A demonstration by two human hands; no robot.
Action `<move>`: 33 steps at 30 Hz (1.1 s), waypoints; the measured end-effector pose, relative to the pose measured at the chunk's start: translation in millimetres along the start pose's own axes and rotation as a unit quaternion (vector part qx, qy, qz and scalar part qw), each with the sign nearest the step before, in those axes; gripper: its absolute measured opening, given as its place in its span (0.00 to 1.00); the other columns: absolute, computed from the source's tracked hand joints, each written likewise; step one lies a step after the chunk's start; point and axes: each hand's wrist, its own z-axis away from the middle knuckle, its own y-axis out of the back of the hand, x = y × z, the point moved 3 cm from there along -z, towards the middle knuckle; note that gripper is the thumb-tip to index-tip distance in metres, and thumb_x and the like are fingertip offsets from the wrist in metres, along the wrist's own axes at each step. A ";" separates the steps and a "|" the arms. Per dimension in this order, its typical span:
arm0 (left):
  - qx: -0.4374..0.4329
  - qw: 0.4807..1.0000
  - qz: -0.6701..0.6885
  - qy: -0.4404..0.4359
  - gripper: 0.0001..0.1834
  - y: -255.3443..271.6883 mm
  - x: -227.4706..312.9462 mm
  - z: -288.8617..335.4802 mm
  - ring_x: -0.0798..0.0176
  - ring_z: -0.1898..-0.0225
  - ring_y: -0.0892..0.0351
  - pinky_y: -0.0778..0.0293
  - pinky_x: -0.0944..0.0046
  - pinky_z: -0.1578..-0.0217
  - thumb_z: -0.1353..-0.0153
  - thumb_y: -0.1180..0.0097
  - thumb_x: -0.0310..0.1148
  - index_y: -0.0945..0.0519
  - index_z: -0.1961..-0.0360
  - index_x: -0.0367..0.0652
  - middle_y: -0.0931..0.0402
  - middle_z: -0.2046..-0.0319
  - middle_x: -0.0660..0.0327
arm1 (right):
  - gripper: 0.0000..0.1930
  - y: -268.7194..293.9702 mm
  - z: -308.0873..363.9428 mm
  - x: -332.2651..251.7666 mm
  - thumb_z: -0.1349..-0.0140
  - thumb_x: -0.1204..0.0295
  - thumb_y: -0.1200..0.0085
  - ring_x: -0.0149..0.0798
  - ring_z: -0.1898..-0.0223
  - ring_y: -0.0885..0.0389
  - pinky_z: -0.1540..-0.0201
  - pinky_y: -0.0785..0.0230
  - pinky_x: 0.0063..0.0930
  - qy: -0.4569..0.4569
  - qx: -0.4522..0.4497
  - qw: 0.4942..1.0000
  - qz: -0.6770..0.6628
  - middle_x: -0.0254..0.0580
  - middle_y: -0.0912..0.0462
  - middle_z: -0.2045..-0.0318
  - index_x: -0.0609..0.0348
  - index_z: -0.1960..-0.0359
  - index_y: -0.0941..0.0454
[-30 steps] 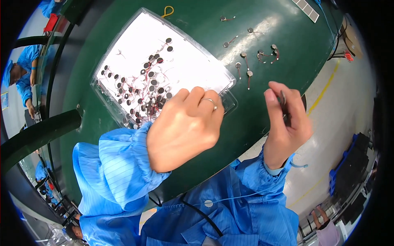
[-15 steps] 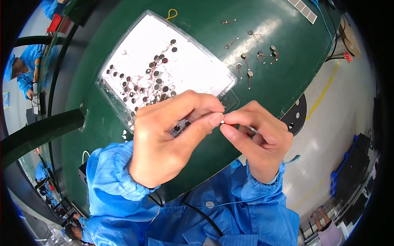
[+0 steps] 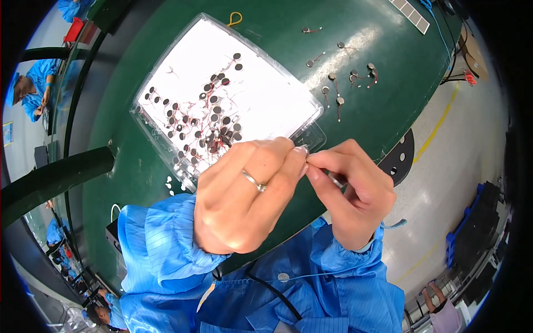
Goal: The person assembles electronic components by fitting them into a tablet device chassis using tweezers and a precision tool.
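Note:
My left hand (image 3: 244, 194) is turned knuckles up with its fingers pinched together, a ring on one finger. Its fingertips meet those of my right hand (image 3: 355, 191), which pinches between thumb and forefinger. What they hold is tiny and mostly covered by the fingers. Something silvery shows inside the curl of my right hand, too small to name. Beyond my left hand lies a clear plastic tray (image 3: 183, 34) with a white bottom. In it are many small dark discs with thin reddish wires (image 3: 215, 117), bunched toward the near side.
Several silvery wired discs (image 3: 340, 101) lie apart on the green table (image 3: 266, 44), right of the tray. White bits (image 3: 169, 186) sit by the tray's near corner. A yellow loop (image 3: 235, 18) and a segmented pale strip (image 3: 411, 15) lie farther back. A dark curved bar (image 3: 61, 177) stands left.
My left hand has rolled over, from thumb side showing to knuckles up, and shifted slightly right. The tiny white piece seen between the fingertips is now covered. My right hand has barely moved.

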 end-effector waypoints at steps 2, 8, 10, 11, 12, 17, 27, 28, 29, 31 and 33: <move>-0.015 1.000 0.003 -0.007 0.19 0.7 0.7 -0.7 0.56 0.71 0.25 0.27 0.65 0.72 0.66 0.48 0.10 0.25 0.67 0.30 0.27 0.70 0.53 | 0.11 0.6 -0.6 -2.0 0.66 0.87 0.50 0.35 0.82 0.31 0.80 0.39 0.21 0.004 0.001 1.000 0.008 0.41 0.28 0.81 0.67 0.75 0.27; -0.018 0.998 -0.033 -0.048 0.17 1.0 -2.6 -5.0 0.58 0.77 0.29 0.33 0.65 0.79 0.74 0.47 0.21 0.28 0.75 0.28 0.31 0.77 0.52 | 0.11 -2.4 -4.5 -1.1 0.67 0.87 0.50 0.36 0.82 0.31 0.80 0.39 0.23 0.009 -0.009 1.000 0.010 0.41 0.29 0.81 0.67 0.76 0.27; 0.006 0.999 -0.039 -0.031 0.15 -0.4 -8.5 -8.0 0.58 0.78 0.29 0.33 0.65 0.79 0.73 0.46 0.19 0.28 0.76 0.30 0.32 0.78 0.54 | 0.10 -3.0 -9.1 0.7 0.66 0.86 0.50 0.34 0.83 0.32 0.80 0.40 0.22 0.005 -0.018 1.000 0.012 0.41 0.29 0.81 0.68 0.76 0.27; 0.029 0.998 -0.047 -0.013 0.14 0.4 -12.3 -9.0 0.58 0.78 0.30 0.34 0.65 0.79 0.72 0.46 0.18 0.28 0.77 0.32 0.32 0.79 0.55 | 0.08 -0.9 -14.1 4.4 0.63 0.86 0.50 0.32 0.83 0.32 0.80 0.41 0.21 -0.021 -0.002 0.999 0.040 0.41 0.28 0.81 0.67 0.76 0.27; 0.027 0.999 -0.041 -0.014 0.14 -1.3 -14.4 -11.3 0.58 0.78 0.30 0.34 0.65 0.79 0.72 0.46 0.18 0.28 0.77 0.32 0.32 0.79 0.55 | 0.07 4.6 -17.6 11.6 0.61 0.85 0.50 0.30 0.83 0.33 0.81 0.42 0.20 -0.052 0.017 0.996 0.072 0.41 0.28 0.81 0.67 0.76 0.27; 0.026 0.989 0.017 0.146 0.07 7.7 -43.4 -10.1 0.61 0.78 0.30 0.33 0.68 0.75 0.61 0.47 0.15 0.28 0.76 0.33 0.31 0.80 0.57 | 0.02 28.2 -58.5 49.0 0.54 0.80 0.50 0.30 0.83 0.32 0.79 0.41 0.21 0.019 0.202 0.958 0.204 0.41 0.27 0.83 0.65 0.78 0.27; -0.021 0.989 0.026 0.144 0.07 1.0 -56.1 -12.5 0.63 0.75 0.29 0.33 0.71 0.73 0.57 0.46 0.16 0.24 0.73 0.32 0.29 0.77 0.56 | 0.08 45.8 -92.9 75.4 0.49 0.75 0.50 0.29 0.80 0.30 0.75 0.38 0.21 0.026 0.280 0.926 0.252 0.39 0.23 0.76 0.65 0.67 0.24; -0.023 0.988 0.023 0.149 0.07 4.5 -53.0 -12.1 0.63 0.75 0.29 0.33 0.71 0.73 0.57 0.46 0.16 0.24 0.73 0.32 0.29 0.77 0.56 | 0.08 44.0 -88.0 71.6 0.49 0.75 0.50 0.29 0.80 0.30 0.75 0.38 0.21 0.023 0.277 0.928 0.249 0.39 0.23 0.76 0.65 0.67 0.24; -0.044 0.988 0.012 0.145 0.08 8.5 -47.6 -11.6 0.62 0.75 0.29 0.33 0.71 0.72 0.57 0.46 0.16 0.24 0.72 0.32 0.29 0.76 0.55 | 0.08 42.1 -82.7 67.0 0.49 0.76 0.50 0.27 0.79 0.31 0.75 0.38 0.19 0.042 0.272 0.937 0.215 0.38 0.23 0.77 0.65 0.68 0.24; -0.098 0.988 0.017 0.117 0.10 9.4 -39.8 -7.5 0.58 0.74 0.29 0.32 0.67 0.72 0.60 0.46 0.15 0.24 0.72 0.33 0.30 0.75 0.55 | 0.05 39.2 -66.4 54.1 0.50 0.79 0.48 0.23 0.78 0.32 0.76 0.41 0.15 0.008 0.277 0.947 0.165 0.34 0.24 0.78 0.66 0.70 0.24; -0.137 0.984 0.007 0.115 0.11 9.8 -36.0 1.2 0.57 0.74 0.29 0.32 0.66 0.72 0.61 0.45 0.16 0.24 0.72 0.33 0.31 0.75 0.55 | 0.05 30.9 -54.1 42.4 0.50 0.79 0.48 0.23 0.78 0.32 0.76 0.41 0.15 -0.002 0.270 0.948 0.172 0.34 0.25 0.79 0.65 0.71 0.24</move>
